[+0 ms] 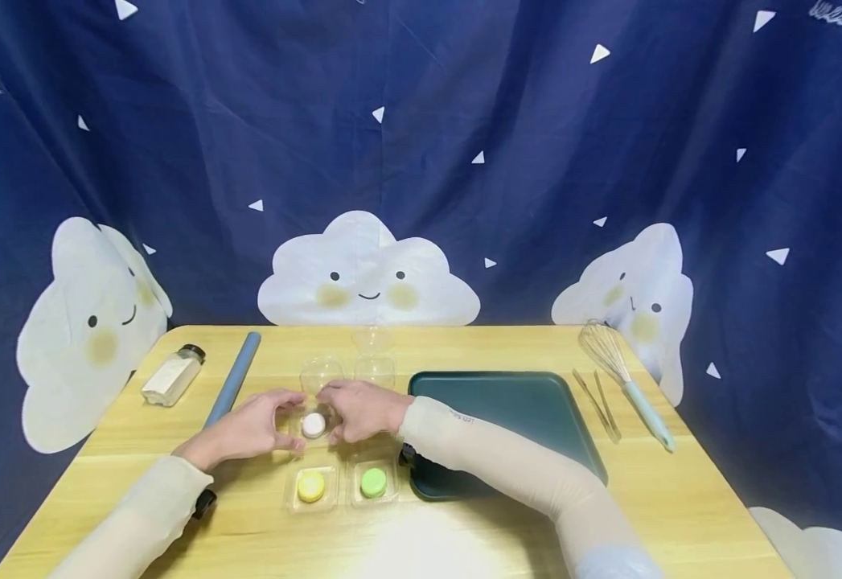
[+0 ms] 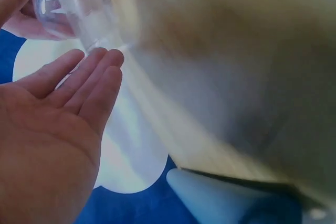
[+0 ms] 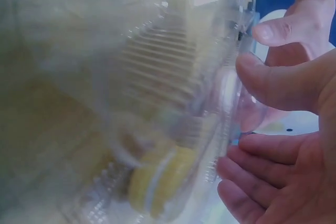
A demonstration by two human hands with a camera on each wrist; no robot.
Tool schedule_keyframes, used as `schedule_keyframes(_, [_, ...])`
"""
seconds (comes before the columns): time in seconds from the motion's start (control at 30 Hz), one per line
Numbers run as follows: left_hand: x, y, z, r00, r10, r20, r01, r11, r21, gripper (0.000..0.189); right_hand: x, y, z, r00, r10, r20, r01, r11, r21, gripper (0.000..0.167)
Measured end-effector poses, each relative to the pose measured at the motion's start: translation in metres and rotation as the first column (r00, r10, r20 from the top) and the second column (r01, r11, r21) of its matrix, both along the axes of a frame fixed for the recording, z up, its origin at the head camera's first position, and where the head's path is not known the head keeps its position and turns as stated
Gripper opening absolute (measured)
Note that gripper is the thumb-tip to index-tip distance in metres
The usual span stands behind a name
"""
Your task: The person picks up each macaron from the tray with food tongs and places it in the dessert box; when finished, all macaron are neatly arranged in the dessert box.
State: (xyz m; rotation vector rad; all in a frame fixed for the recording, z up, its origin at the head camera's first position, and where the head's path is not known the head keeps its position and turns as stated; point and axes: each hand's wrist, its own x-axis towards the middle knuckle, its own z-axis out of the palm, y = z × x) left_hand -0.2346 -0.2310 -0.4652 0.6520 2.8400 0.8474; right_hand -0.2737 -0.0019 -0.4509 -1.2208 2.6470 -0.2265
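Between my two hands sits a clear plastic macaron box with a pale pink macaron [image 1: 314,425] in it. My left hand [image 1: 257,426] lies along its left side, fingers extended and fingertips right at the plastic rim. From the right, my right hand [image 1: 364,408] comes over the box's edge, thumb and fingers spread apart. A clear domed lid [image 1: 322,374] stands raised behind the base. In front are a yellow macaron [image 1: 310,486] and a green macaron [image 1: 373,482], each in a clear box with its lid raised or set back.
A dark green tray [image 1: 496,382] lies under my right forearm. To its right are tongs [image 1: 600,406] and a whisk [image 1: 626,382]. On the left lie a blue-grey rolling pin [image 1: 236,374] and a black-capped jar [image 1: 174,375]. More clear lids [image 1: 375,370] are at the back.
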Motion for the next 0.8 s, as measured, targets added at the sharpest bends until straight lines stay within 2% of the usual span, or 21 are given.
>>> schedule_keyframes(0.1, [-0.003,-0.005,0.005,0.996,0.054,-0.071,-0.054,0.999,-0.004,0.076,-0.001,0.001,0.005,1.000,0.007,-0.023,-0.007,1.000,-0.008,0.075])
schedule_keyframes(0.23, [-0.017,-0.016,0.022,0.976,0.147,-0.160,-0.142,0.989,0.044,0.067,-0.006,0.005,0.020,0.997,0.033,-0.071,-0.040,0.995,-0.096,0.072])
schedule_keyframes(0.37, [-0.039,-0.021,0.046,0.962,0.234,-0.143,-0.214,0.966,0.144,0.071,-0.018,0.014,0.042,0.997,0.003,-0.073,-0.023,0.962,-0.271,0.074])
schedule_keyframes(0.47, [-0.059,-0.019,0.059,0.962,0.261,-0.080,-0.239,0.947,0.213,0.081,-0.032,0.022,0.055,0.998,-0.027,-0.058,0.001,0.913,-0.408,0.076])
schedule_keyframes(0.57, [-0.078,-0.014,0.064,0.965,0.262,-0.029,-0.249,0.940,0.234,0.087,-0.051,0.029,0.064,0.998,-0.048,-0.027,0.027,0.847,-0.531,0.074])
schedule_keyframes(0.7, [-0.101,-0.004,0.061,0.966,0.254,-0.040,-0.241,0.949,0.201,0.085,-0.080,0.040,0.066,0.992,-0.100,0.071,0.122,0.754,-0.645,0.070])
schedule_keyframes(0.8, [-0.116,0.006,0.056,0.971,0.231,-0.054,-0.219,0.960,0.172,0.082,-0.103,0.049,0.062,0.978,-0.158,0.138,0.210,0.706,-0.677,0.070])
